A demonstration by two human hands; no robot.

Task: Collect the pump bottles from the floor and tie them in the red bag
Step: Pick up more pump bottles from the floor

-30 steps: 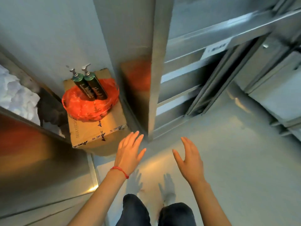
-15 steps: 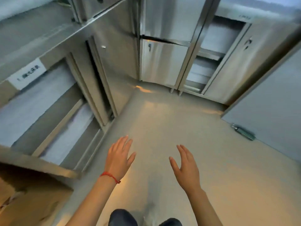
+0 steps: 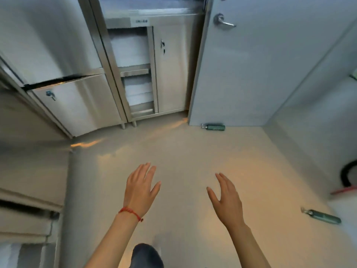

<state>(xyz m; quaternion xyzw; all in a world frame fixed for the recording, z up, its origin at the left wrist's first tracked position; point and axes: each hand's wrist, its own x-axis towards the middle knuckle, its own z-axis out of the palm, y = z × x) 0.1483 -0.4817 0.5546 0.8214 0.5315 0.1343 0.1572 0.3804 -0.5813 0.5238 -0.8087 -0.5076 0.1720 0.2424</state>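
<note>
Left hand [image 3: 140, 187] and right hand [image 3: 227, 198] extend forward over the floor [image 3: 183, 151], fingers spread, empty. One bottle [image 3: 214, 127] lies far against the door [image 3: 251, 74]; another bottle [image 3: 322, 219] lies near right.

One head-worn wide view looks steeply down at the floor [image 3: 183, 151], cabinets [image 3: 77, 105] across the frame's top

Both forearms were bare, with no sleeves in view. The left hand [image 3: 140, 187] had a thin red string bracelet [image 3: 130, 212] at its wrist; the right hand [image 3: 228, 200] wore nothing. Dark trousers [image 3: 147, 255] covered a knee below.
</note>
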